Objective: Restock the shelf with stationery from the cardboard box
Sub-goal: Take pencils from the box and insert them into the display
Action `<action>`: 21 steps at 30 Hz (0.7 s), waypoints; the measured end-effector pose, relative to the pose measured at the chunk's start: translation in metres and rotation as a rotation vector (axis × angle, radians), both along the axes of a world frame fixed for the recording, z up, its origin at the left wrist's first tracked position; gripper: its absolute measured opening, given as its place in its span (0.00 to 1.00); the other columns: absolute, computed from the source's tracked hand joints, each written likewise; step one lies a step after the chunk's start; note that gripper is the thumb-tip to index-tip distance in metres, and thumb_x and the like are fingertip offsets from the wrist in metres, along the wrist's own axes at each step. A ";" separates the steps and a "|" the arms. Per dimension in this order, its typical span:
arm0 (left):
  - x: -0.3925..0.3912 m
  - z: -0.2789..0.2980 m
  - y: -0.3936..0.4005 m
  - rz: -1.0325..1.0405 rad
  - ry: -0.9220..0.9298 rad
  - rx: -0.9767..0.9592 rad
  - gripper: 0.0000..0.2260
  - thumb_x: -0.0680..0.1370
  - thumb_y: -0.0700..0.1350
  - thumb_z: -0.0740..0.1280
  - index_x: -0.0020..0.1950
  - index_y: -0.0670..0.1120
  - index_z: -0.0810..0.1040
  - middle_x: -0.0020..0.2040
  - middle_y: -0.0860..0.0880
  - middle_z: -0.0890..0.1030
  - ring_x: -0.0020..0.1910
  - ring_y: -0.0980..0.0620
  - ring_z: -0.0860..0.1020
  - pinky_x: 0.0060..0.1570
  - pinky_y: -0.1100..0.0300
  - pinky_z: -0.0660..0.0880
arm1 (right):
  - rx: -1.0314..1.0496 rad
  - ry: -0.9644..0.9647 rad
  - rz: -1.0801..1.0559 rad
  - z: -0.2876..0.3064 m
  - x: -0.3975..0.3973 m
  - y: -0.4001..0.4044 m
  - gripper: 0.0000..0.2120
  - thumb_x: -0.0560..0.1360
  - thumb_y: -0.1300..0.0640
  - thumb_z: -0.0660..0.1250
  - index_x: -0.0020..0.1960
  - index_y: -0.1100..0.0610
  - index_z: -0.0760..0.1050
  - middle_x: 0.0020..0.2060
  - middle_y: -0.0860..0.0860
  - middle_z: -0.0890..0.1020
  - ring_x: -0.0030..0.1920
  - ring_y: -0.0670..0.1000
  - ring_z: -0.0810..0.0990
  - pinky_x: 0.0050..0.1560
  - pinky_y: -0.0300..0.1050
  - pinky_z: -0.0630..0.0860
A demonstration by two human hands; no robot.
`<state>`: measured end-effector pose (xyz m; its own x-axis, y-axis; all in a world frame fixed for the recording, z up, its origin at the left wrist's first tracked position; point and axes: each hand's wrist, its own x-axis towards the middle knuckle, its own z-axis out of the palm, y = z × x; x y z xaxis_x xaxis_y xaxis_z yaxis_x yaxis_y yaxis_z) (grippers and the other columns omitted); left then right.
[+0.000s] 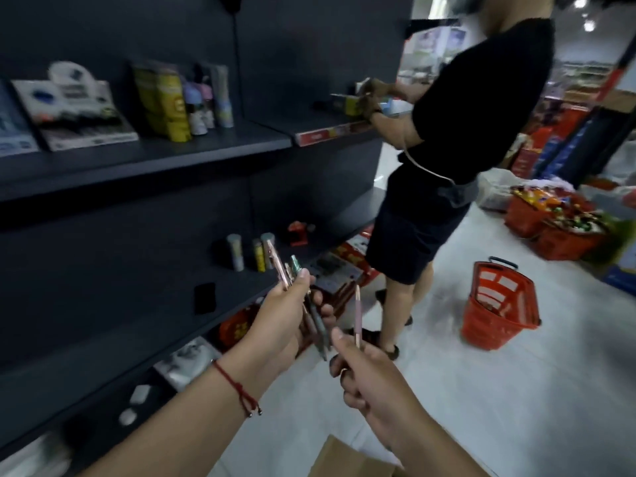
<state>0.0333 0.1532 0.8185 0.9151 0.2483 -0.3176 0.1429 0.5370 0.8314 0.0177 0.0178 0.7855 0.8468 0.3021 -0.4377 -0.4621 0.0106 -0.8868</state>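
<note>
I see left hand (275, 321) gripping pen bundle (311, 318) — right hand (364, 376) pinching single pink pen (358, 316), near dark shelf (144, 146).

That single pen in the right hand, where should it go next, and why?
Probably onto the middle shelf beside the upright tubes. The right hand pinches one pen apart from the bundle of pens gripped by the left hand, and that shelf lies nearest.

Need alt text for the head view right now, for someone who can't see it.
Left hand grips a bunch of pens and right hand pinches a single pen, before dark shelves. Another person stocks the shelf beyond, with a red basket on the floor.
</note>
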 end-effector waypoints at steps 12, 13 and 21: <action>-0.070 0.005 0.255 -0.186 0.165 0.771 0.21 0.78 0.66 0.59 0.56 0.51 0.74 0.34 0.50 0.71 0.23 0.58 0.66 0.21 0.62 0.63 | 0.045 -0.034 0.209 0.012 0.015 0.203 0.13 0.82 0.62 0.59 0.60 0.49 0.76 0.41 0.56 0.85 0.32 0.50 0.80 0.24 0.37 0.67; -0.075 0.006 0.269 -0.179 0.190 0.772 0.25 0.76 0.70 0.56 0.56 0.52 0.75 0.35 0.50 0.72 0.24 0.57 0.66 0.22 0.62 0.63 | 0.085 -0.010 0.201 0.014 0.016 0.216 0.12 0.83 0.62 0.58 0.60 0.53 0.77 0.41 0.55 0.85 0.33 0.50 0.81 0.23 0.36 0.66; -0.091 0.007 0.375 -0.086 0.197 0.823 0.21 0.80 0.65 0.54 0.56 0.51 0.75 0.37 0.50 0.73 0.28 0.55 0.69 0.28 0.60 0.69 | 0.360 0.133 0.451 0.049 0.035 0.313 0.30 0.74 0.37 0.60 0.63 0.60 0.73 0.53 0.59 0.84 0.39 0.51 0.86 0.22 0.36 0.73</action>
